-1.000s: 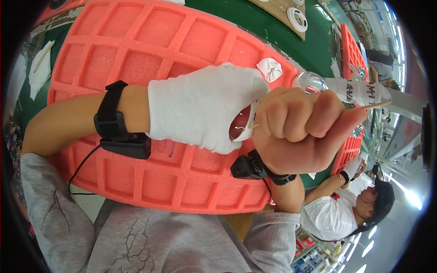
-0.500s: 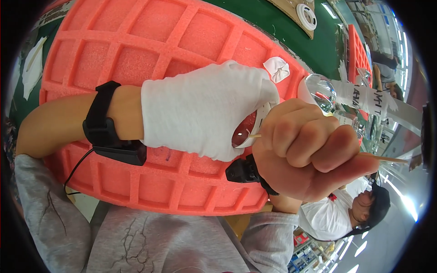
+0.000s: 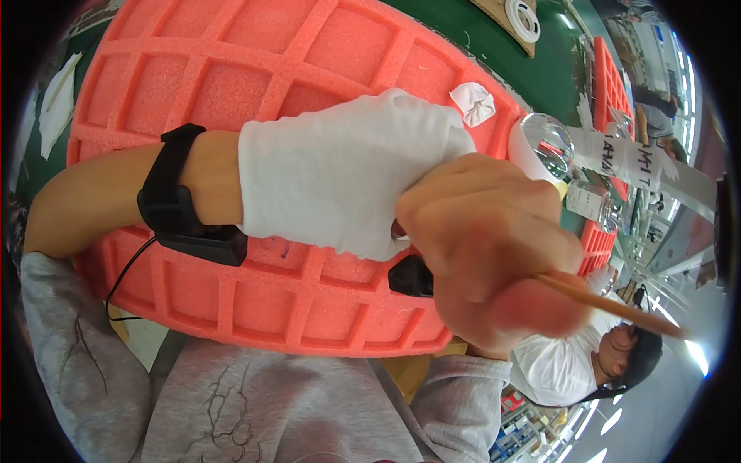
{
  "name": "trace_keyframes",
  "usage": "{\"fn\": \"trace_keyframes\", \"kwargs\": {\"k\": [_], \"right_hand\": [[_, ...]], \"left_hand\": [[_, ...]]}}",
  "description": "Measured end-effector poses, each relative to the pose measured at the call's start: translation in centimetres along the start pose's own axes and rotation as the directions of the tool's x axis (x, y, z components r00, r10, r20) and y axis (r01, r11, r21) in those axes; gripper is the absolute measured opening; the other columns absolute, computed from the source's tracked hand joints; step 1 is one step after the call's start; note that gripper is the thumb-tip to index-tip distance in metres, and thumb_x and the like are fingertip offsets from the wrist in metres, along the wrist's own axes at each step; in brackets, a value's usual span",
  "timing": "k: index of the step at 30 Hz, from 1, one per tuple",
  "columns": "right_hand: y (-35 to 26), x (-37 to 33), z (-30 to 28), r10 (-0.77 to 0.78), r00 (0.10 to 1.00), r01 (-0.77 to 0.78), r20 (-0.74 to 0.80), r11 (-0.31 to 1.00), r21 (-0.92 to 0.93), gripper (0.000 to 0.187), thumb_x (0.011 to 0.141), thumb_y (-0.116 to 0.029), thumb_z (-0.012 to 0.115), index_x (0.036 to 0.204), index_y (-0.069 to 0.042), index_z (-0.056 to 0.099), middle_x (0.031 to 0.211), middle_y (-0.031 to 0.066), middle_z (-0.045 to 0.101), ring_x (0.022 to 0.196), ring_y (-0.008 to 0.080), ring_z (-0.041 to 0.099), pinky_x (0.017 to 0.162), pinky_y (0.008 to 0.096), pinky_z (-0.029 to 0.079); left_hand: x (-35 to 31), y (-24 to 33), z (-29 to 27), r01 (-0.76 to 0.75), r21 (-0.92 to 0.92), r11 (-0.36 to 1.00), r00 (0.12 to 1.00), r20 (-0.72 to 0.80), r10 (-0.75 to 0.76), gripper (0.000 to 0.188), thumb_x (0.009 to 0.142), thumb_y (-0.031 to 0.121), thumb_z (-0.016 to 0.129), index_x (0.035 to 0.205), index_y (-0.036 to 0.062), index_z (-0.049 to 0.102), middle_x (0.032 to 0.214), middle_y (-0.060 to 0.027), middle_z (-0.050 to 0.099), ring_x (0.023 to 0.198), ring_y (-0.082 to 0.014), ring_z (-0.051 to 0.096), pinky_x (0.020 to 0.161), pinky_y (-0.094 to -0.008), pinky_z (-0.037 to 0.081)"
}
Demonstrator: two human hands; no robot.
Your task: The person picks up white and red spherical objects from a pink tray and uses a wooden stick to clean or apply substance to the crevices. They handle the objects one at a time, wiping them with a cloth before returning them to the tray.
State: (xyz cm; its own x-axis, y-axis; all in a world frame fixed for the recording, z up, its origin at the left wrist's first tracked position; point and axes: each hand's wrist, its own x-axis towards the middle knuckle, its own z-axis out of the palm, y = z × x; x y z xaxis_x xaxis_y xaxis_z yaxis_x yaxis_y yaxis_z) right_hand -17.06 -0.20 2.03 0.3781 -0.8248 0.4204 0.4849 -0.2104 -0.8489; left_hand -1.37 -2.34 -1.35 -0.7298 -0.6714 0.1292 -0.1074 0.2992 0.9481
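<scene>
My left hand [image 3: 347,174], in a white glove, is closed around a white-rimmed round part with a shiny dark red inside [image 3: 398,230]. Only a sliver of that part shows. My bare right hand [image 3: 494,247], slightly blurred, is closed on a thin wooden stick [image 3: 617,303]. One end of the stick juts out to the right past my thumb; the other end is hidden behind the fist. Both hands meet, right in front of left, above a coral-red foam tray [image 3: 266,309] divided into square pockets.
On the tray's far right corner lies a crumpled white cloth [image 3: 473,104]. Beyond it stand a clear glass dome [image 3: 546,147] and a clear bottle [image 3: 587,202]. A white ring [image 3: 522,21] rests on cardboard. To the right sits a person in a white shirt [image 3: 559,366].
My right hand has turned and moved left over the part, covering most of it. The stick's outer end now points lower and nearer. My left hand has shifted slightly up.
</scene>
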Motion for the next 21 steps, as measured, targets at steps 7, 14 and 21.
{"fn": "trace_keyframes", "kwargs": {"k": [7, 14, 21], "right_hand": [[0.5, -0.3, -0.5, 0.041, 0.992, -0.014, -0.117, 0.975, 0.221, 0.061, 0.113, -0.055, 0.028, 0.066, -0.016, 0.029, 0.048, -0.0052, 0.029, 0.037, 0.0102, 0.022, 0.038, 0.0288, 0.017], [0.8, -1.2, 0.3, -0.018, 0.993, 0.049, -0.115, 0.961, 0.274, 0.061, 0.113, -0.054, 0.028, 0.066, -0.016, 0.029, 0.047, -0.0053, 0.028, 0.038, 0.0094, 0.020, 0.039, 0.0294, 0.016], [0.0, -1.0, 1.2, -0.067, 0.995, 0.080, 0.075, 0.981, -0.176, 0.063, 0.113, -0.055, 0.028, 0.066, -0.014, 0.030, 0.048, -0.0040, 0.028, 0.038, 0.0119, 0.022, 0.039, 0.0286, 0.019]], "left_hand": [[-1.1, -0.3, 0.6, -0.152, 0.248, 0.957, 0.976, -0.113, 0.184, 0.025, 0.071, 0.008, 0.075, 0.089, -0.0018, 0.061, 0.086, -0.0178, 0.067, 0.082, -0.0356, 0.068, 0.071, -0.0393, 0.055], [-1.5, 0.6, 0.2, 0.035, 0.129, 0.991, 0.998, -0.050, -0.029, 0.025, 0.070, 0.008, 0.075, 0.090, -0.0013, 0.062, 0.082, -0.0170, 0.067, 0.080, -0.0354, 0.068, 0.071, -0.0409, 0.055], [-0.9, -0.3, 0.2, -0.147, 0.132, 0.980, 0.984, -0.086, 0.159, 0.025, 0.069, 0.006, 0.075, 0.090, -0.0016, 0.063, 0.082, -0.0185, 0.066, 0.081, -0.0367, 0.068, 0.072, -0.0431, 0.055]]}}
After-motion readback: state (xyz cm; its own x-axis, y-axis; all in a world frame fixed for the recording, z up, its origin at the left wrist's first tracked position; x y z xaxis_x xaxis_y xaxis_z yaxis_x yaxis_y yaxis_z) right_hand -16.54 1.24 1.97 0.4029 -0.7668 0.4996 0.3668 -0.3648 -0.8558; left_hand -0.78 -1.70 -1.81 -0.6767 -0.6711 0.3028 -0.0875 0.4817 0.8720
